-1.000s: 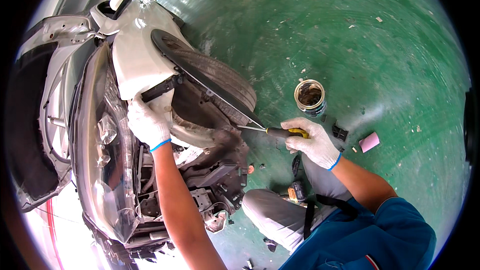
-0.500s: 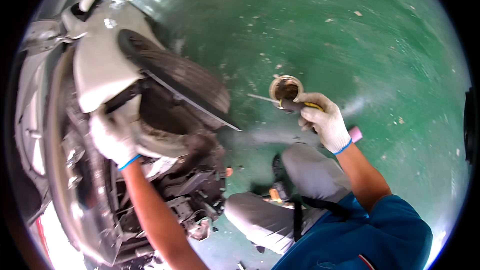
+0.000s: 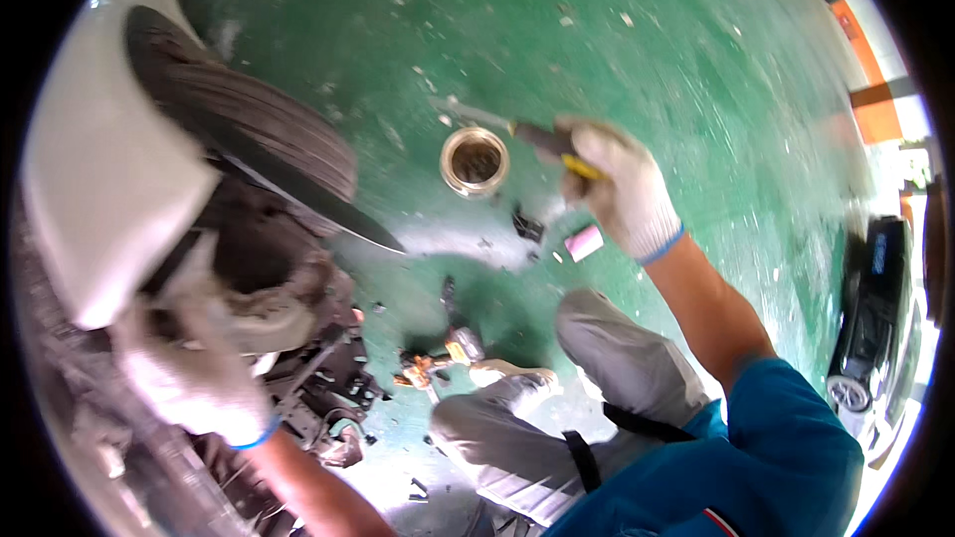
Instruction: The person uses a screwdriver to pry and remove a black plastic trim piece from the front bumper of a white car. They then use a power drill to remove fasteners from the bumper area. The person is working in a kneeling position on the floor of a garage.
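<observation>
Scuffed green floor (image 3: 716,119) beneath the screwdriver (image 3: 543,140)

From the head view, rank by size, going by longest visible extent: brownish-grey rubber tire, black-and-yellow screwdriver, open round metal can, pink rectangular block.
1. Tire, partly hidden
2. Screwdriver, shaft blurred
3. Can
4. Block
Nearness to the camera may enlarge the screwdriver.

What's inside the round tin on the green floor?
Inside the tin there's something dark brown, too blurry to name. It covers the tin's bottom, so I can't see what's underneath.
</observation>
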